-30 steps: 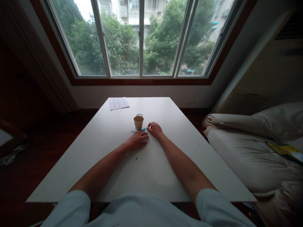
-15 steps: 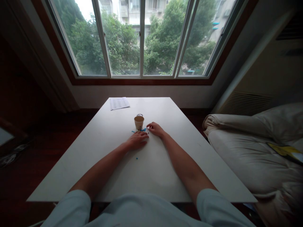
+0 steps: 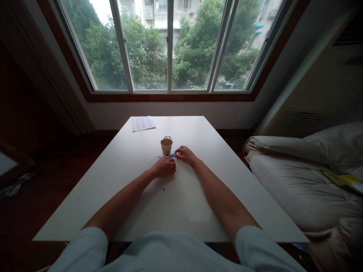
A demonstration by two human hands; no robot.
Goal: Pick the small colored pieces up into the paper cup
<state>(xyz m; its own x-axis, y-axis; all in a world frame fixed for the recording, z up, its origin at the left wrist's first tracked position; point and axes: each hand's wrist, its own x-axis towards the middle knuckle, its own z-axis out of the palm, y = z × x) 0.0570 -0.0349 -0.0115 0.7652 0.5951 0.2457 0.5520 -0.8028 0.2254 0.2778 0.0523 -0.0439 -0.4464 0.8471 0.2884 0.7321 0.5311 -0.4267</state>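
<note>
A brown paper cup (image 3: 166,148) stands upright on the white table, its mouth facing up. Small blue pieces (image 3: 172,155) lie scattered at its base, with a few dark bits among them; they are too small to name. Just in front of the cup, my left hand (image 3: 164,167) rests with its fingers curled in, and whatever is under them is hidden. My right hand (image 3: 185,154) lies to the right of the cup, thumb and fingertips drawn together at the edge of the pieces. What they pinch, if anything, cannot be made out.
One stray blue piece (image 3: 163,189) lies nearer to me. Behind the cup is a thin dark looped item (image 3: 167,137). Printed sheets (image 3: 143,123) lie at the far left of the white table (image 3: 198,211). A pale sofa (image 3: 278,177) stands to the right, below a window wall.
My left hand's fingers, stretched out before, have curled in, and the hand has drawn slightly left. My right hand has barely shifted at the pieces. The cup stays put.
</note>
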